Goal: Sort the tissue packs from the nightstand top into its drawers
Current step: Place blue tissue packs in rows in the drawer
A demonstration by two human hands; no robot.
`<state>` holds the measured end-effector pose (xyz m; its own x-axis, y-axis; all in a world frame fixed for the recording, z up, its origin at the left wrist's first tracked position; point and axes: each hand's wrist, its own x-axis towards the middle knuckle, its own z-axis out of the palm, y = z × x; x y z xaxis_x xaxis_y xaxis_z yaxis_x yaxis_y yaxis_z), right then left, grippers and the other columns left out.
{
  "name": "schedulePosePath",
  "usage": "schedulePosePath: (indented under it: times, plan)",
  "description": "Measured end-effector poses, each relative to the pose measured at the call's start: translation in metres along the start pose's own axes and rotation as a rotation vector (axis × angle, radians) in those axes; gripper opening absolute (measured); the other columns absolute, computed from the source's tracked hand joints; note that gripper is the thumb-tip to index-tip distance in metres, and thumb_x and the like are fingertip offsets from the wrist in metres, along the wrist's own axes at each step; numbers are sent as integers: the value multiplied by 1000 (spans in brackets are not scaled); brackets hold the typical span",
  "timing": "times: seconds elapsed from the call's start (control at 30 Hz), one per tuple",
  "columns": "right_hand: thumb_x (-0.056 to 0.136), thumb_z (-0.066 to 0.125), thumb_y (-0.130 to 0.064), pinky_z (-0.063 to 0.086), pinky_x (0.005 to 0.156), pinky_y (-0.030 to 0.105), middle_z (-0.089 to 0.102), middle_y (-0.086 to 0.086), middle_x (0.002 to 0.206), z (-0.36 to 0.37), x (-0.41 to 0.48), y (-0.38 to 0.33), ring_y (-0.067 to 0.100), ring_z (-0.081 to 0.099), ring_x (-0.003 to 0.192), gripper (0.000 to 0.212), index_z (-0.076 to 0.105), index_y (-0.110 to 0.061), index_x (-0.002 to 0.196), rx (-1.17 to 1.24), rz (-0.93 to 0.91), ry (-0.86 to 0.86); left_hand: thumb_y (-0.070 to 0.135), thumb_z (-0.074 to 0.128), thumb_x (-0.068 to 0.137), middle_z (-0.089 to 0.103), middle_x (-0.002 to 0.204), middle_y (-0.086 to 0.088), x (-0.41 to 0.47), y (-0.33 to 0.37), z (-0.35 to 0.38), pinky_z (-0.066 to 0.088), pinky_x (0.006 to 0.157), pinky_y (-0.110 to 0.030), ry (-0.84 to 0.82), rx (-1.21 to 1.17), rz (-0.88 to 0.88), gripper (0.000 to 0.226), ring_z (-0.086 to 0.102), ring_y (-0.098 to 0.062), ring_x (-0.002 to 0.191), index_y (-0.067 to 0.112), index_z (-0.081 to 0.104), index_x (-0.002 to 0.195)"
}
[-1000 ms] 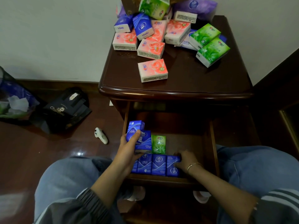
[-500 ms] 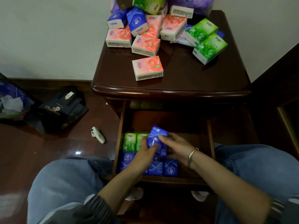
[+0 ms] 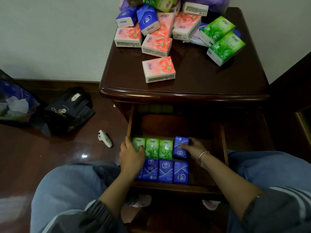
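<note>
Here, right hand [image 3: 193, 148] grip pinches glossy blue pack [image 3: 180, 147]; left hand [image 3: 130, 155] flat on green pack [image 3: 138, 143].

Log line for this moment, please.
stage: arranging open drawer | left hand: resting on green packs | right hand: seating blue pack beside them | nightstand top: packs remain

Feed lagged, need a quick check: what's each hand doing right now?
Left hand: resting open on the leftmost green pack, not gripping.
Right hand: shut on a blue pack in the drawer.
</note>
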<state>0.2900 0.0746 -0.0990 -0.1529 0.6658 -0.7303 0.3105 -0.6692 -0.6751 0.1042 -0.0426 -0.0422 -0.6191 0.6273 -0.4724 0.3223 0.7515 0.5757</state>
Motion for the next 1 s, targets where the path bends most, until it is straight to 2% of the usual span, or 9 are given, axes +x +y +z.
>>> schedulePosePath:
  times: [0.1,0.23,0.4,0.53,0.57,0.7,0.77,0.87,1.0]
  plan:
    - [85,62,-1,52,70,31,61,22,121,5,0,1,27,61,95,36,53,-2,120,-135,23,-71,25,49,92,39,141,-17,4,-1,-1,39,101,-49,20,-22,-1,58,44,-39,122,12,29,144]
    - [85,60,3,46,56,25,61,18,122,4,-2,-1,22,59,89,44,48,-6,126,-182,18,-45,26,49,91,39,141,-17,5,-2,-1,39,101,-50,9,-16,-9,59,44,-39,122,13,29,144]
    - [81,62,3,54,83,42,61,14,119,4,-6,4,27,60,102,51,47,-12,127,-367,-15,-103,27,49,91,36,143,-17,4,-1,0,39,102,-50,10,-13,-14,61,43,-38,123,13,27,145]
    - [92,54,-11,44,59,22,60,11,125,-1,-3,-4,9,58,81,37,46,-12,128,-333,65,-189,26,50,90,38,142,-16,3,0,0,40,100,-50,22,-21,-11,60,44,-38,122,13,28,145]
    - [94,50,-14,44,60,22,59,11,127,-1,-2,-5,9,57,83,36,45,-13,130,-312,89,-194,26,50,90,39,141,-16,3,0,0,40,100,-49,23,-26,-13,60,45,-38,122,14,29,145]
    - [97,45,-25,44,91,36,56,5,129,-4,-2,-3,17,54,109,35,42,-20,132,-307,126,-219,23,49,90,41,139,-15,1,1,-2,41,99,-50,30,-43,-13,56,47,-38,119,14,32,143]
    - [97,46,-24,46,84,33,55,6,130,-4,-3,0,19,54,111,37,41,-20,134,-323,92,-187,23,49,90,43,137,-14,0,1,-4,43,98,-51,27,-54,-7,55,49,-36,118,14,33,142]
    - [95,50,-16,44,59,23,55,11,129,-3,-6,7,20,56,101,43,39,-17,136,-278,23,-114,23,50,89,45,137,-14,-3,2,-5,43,97,-51,29,-53,-2,56,50,-36,117,14,34,142]
    - [88,61,-6,47,57,25,57,14,127,-3,-4,11,17,58,87,52,39,-15,134,-139,31,-90,23,50,89,48,135,-13,-3,2,-5,44,96,-52,18,-68,9,55,51,-36,116,13,35,140]
